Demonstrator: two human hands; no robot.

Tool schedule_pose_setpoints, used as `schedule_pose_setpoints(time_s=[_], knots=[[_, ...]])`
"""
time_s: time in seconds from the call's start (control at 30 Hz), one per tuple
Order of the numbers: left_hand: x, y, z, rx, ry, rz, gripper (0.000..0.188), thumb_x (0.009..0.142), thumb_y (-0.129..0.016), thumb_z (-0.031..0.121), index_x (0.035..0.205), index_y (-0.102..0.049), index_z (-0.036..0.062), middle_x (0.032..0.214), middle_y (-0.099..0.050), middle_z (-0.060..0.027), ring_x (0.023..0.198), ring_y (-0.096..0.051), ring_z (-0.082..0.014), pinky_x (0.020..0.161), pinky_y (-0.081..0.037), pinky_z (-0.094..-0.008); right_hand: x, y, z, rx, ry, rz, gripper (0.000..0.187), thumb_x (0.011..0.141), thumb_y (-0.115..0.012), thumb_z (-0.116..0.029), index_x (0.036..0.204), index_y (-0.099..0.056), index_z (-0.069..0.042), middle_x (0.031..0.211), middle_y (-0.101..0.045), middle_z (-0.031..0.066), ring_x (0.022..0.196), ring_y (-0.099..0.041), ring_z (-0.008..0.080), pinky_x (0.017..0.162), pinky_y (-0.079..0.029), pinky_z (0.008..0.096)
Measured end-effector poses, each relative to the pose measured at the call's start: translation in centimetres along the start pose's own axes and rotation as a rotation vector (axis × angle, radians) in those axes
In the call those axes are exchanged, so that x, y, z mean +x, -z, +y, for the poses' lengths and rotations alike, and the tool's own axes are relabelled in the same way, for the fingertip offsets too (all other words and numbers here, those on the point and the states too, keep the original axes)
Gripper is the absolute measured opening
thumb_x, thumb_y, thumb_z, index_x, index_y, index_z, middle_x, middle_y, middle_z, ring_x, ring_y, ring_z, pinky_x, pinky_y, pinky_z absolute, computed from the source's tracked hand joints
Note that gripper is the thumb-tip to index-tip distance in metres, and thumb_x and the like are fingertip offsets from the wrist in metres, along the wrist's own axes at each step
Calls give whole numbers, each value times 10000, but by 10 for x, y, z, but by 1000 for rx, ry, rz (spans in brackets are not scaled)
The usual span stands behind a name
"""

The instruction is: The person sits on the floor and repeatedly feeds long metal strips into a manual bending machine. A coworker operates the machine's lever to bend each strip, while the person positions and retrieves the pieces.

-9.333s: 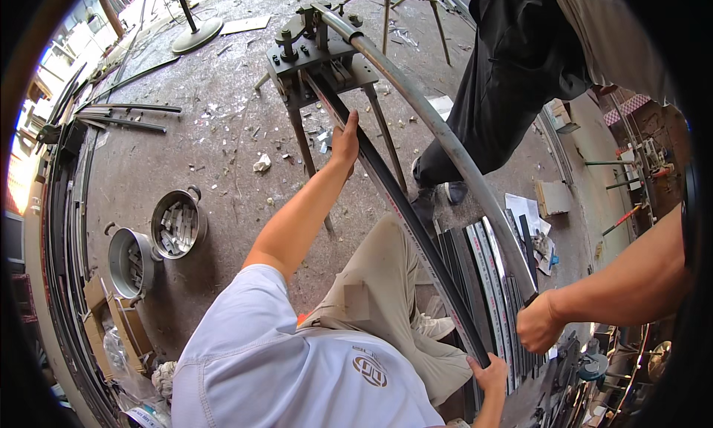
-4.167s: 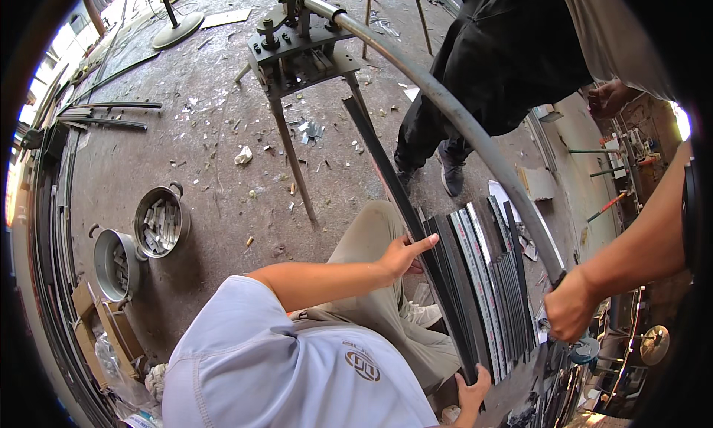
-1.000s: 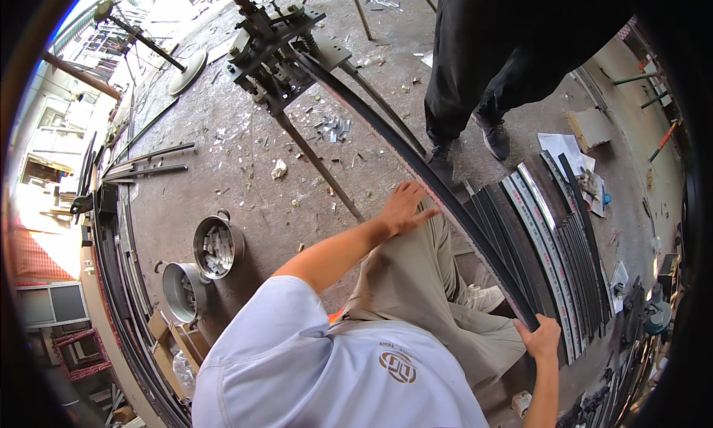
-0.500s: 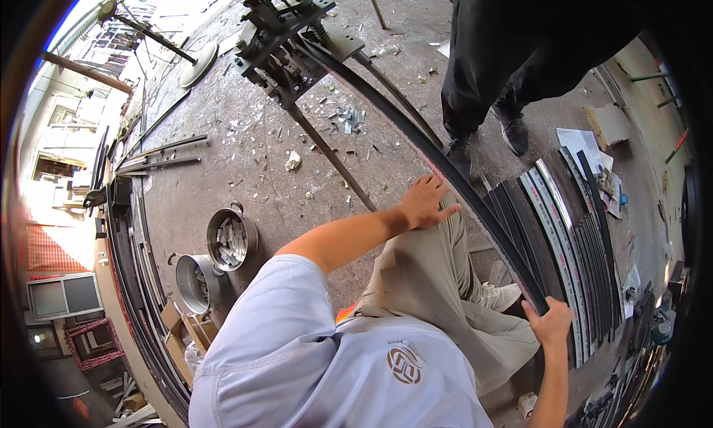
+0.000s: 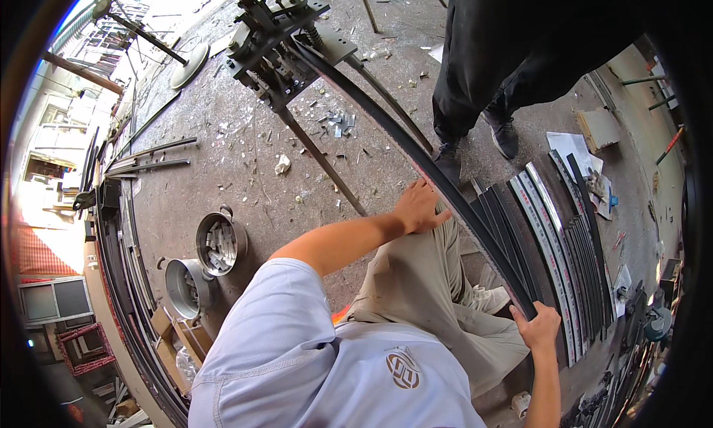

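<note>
A long black profile strip (image 5: pixel 416 149) slants from a dark metal machine on legs (image 5: pixel 278 53) at the far side down to my right hand (image 5: pixel 536 327). That hand is wrapped round the strip near its near end. The strip's far end goes in among the machine's rods and springs, where its tip is hidden. My left hand (image 5: pixel 418 207) lies on my bent knee (image 5: pixel 416 261), fingers stretched out, close under the strip. It holds nothing, and whether its fingertips touch the strip I cannot tell.
Stacked black and silver profiles (image 5: pixel 553 257) lie to the right. At the left stand two metal pots (image 5: pixel 241 239) of small metal pieces, beside long bars (image 5: pixel 122 279). Another person's dark-trousered legs (image 5: pixel 475 79) stand beyond the strip. Scraps (image 5: pixel 338 123) litter the floor.
The whole view has shifted slightly, so most things sit a little further left. My left hand's fingers look closer together. My right hand keeps its hold on the strip.
</note>
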State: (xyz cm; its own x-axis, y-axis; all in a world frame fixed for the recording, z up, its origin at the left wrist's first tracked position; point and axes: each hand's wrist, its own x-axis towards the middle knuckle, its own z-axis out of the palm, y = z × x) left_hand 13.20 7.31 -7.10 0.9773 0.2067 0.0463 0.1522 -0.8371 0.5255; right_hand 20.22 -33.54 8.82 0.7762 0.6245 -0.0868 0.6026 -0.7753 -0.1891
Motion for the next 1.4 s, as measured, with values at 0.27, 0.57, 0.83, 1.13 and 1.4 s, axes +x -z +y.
schedule_pose_setpoints(time_s=[0.27, 0.57, 0.83, 1.13, 1.4], knots=[[9, -19, -17, 33, -100, 6, 436, 870, -665, 454, 958, -755, 37, 1101, -708, -212, 1122, -612, -413, 1012, -475, -508, -4, -18, 14, -61, 54, 96, 598, 756, -803, -635, 794, -732, -43, 721, -697, 208, 706, -693, 420, 653, -555, 500], [13, -13, -1, -116, -68, -56, 472, 951, -621, 273, 1360, -644, 38, 1464, -572, -204, 1355, -524, -417, 1166, -391, -473, 4, 6, 21, -66, -147, -330, 723, 865, -623, -744, 784, -760, -39, 823, -749, 164, 836, -736, 370, 756, -586, 462], [14, -22, -33, 48, -86, -94, 483, 1000, -590, 341, 1370, -631, 33, 1469, -575, -210, 1396, -499, -395, 1192, -350, -477, 0, -4, 18, 4, -151, -310, 669, 859, -666, -673, 660, -741, -38, 724, -723, 149, 752, -725, 359, 675, -582, 447], [14, -19, -29, 112, -60, -115, 497, 1009, -574, 349, 1364, -622, 5, 1444, -591, -219, 1380, -509, -403, 1191, -350, -468, -1, 3, 16, 59, -161, -355, 688, 854, -654, -695, 721, -739, -26, 731, -722, 166, 756, -722, 380, 676, -577, 461], [9, -12, -19, 107, -85, -92, 503, 994, -607, 361, 1338, -631, -4, 1431, -595, -229, 1361, -523, -415, 1173, -380, -480, -1, 0, 18, -47, -118, -298, 785, 841, -590, -795, 827, -764, -30, 808, -741, 202, 812, -738, 398, 706, -583, 479]])
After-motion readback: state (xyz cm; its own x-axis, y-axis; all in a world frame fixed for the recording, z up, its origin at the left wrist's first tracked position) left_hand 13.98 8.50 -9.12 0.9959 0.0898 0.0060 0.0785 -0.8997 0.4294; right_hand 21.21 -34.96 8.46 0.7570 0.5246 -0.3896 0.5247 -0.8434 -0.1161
